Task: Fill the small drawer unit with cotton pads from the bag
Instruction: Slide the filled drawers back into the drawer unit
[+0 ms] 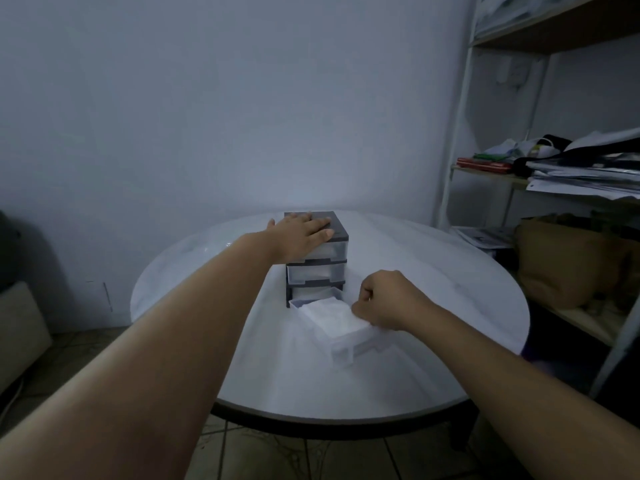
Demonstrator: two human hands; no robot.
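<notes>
A small drawer unit (337, 225) with a dark grey frame and three clear drawers stands on the round white table (207, 292). My left hand (304, 233) lies flat on its top, fingers spread. The bottom drawer (346, 351) is pulled far out toward me at an angle and holds a stack of white cotton pads (332, 317). My right hand (388, 299) is curled at the drawer's right side, fingertips on the pads and the drawer's edge. The two upper drawers are pushed in. No bag is in view.
A shelf rack (460, 140) stands right of the table with papers, folders and a brown bag (568, 265). A beige cushion (17, 327) sits low at the left. A plain wall is behind the table, tiled floor below.
</notes>
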